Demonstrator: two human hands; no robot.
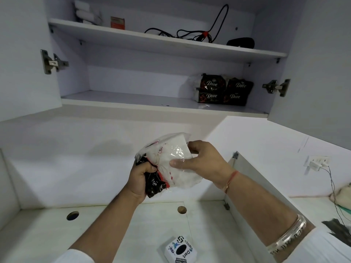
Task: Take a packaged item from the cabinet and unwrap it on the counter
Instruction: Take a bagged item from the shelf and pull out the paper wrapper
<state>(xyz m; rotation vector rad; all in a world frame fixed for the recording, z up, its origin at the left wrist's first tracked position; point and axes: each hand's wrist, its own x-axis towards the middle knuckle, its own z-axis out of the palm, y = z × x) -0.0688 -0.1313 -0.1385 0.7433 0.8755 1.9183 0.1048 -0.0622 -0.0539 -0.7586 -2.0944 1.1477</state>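
A white box [179,250] is sitting on the table [57,234]. Above it, the left hand [141,177] is squeezing the dark packet [154,184] while the right hand [201,158] is pinching its clear wrap [171,149]; pulling slowly should work best.

Home storage nook, open cabinet [133,103], counter [114,234]

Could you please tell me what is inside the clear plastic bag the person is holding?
Inside the clear plastic bag are a white wrapped piece with red marks and a dark Dove packet. The left hand covers part of the packet; anything behind them is hidden.
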